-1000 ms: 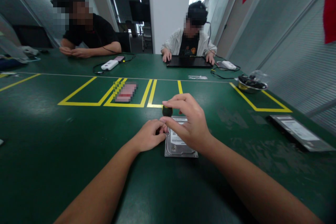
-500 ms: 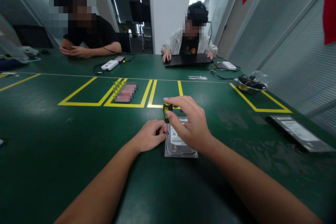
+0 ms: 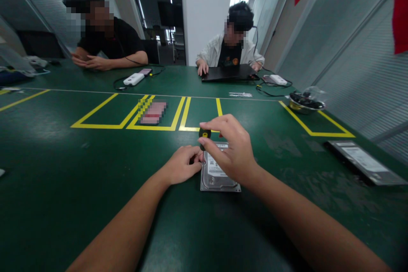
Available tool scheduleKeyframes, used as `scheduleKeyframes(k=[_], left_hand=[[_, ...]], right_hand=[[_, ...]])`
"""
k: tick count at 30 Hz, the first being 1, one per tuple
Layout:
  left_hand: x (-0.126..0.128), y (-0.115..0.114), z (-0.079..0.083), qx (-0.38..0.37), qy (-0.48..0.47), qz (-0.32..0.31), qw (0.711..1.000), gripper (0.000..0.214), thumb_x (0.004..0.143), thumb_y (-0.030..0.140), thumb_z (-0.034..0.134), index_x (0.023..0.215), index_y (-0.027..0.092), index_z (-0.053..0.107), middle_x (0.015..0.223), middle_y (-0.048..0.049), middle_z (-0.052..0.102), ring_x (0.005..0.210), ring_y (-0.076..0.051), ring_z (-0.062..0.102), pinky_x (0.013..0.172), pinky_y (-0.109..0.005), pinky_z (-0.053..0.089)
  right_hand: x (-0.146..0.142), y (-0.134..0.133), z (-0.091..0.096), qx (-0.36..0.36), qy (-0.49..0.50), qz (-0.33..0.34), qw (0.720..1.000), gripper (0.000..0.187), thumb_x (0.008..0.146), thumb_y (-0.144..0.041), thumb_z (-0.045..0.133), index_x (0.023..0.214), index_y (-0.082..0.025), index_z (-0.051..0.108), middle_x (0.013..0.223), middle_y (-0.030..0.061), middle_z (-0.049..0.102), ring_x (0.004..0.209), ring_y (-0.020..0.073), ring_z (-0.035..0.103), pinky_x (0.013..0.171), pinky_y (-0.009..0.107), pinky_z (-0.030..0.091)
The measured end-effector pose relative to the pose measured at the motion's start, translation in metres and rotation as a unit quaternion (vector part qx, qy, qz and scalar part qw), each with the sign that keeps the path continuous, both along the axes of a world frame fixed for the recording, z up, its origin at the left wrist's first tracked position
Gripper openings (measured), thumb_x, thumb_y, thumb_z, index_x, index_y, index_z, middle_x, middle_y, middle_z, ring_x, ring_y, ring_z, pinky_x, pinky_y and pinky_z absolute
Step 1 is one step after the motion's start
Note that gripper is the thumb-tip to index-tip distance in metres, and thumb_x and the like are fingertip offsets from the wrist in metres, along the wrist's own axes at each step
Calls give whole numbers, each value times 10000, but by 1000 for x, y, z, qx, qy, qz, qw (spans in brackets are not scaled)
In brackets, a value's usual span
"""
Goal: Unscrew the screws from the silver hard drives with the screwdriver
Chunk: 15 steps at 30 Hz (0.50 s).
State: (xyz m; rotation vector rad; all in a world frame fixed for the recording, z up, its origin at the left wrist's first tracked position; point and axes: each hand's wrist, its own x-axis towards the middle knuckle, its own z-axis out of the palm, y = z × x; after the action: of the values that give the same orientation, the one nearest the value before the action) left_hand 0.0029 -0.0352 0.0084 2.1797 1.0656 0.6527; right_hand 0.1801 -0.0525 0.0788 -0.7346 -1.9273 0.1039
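A silver hard drive (image 3: 219, 182) with a white label lies flat on the green table in front of me. My right hand (image 3: 234, 148) pinches a black-and-yellow screwdriver (image 3: 204, 134) by its short handle, thumb on the near side and fingers on the far side. The screwdriver stands roughly upright over the drive's left edge; its tip is hidden. At that same edge, my left hand (image 3: 183, 163) rests with curled fingers and thumb pressed against the drive, close under the handle. My right hand covers part of the label.
Another hard drive (image 3: 366, 163) lies to the right. Behind it is a metal bowl (image 3: 306, 104) with dark items. A blurred pink rectangular object (image 3: 154, 112) lies inside yellow tape markings. Across the table sit two people, one with a black laptop-like panel (image 3: 229, 73).
The screwdriver handle has tipped or turned, showing more of its end. My right fingers have shifted slightly around it; my left hand and the hard drive stay in place.
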Motion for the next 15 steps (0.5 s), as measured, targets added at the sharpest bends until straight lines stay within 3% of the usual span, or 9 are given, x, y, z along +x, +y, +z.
scheduleKeyframes(k=[7,15], left_hand=[[0,1,-2,0,-1,-2,1000,66,789,187,540,731,167,518,692,23,540,673,-138,467,637,-262,345],[0,0,-3,-25,17,16,999,89,780,191,537,699,166,508,660,26,507,653,-132,460,589,-247,320]], right_hand=[[-1,-1,4,14,-6,21,1000,247,850,-148,576,1085,-209,620,1031,37,689,977,170,608,855,362,483],[0,0,2,3,-8,19,1000,263,833,-316,677,1067,-204,635,1013,59,653,978,184,597,820,360,496]])
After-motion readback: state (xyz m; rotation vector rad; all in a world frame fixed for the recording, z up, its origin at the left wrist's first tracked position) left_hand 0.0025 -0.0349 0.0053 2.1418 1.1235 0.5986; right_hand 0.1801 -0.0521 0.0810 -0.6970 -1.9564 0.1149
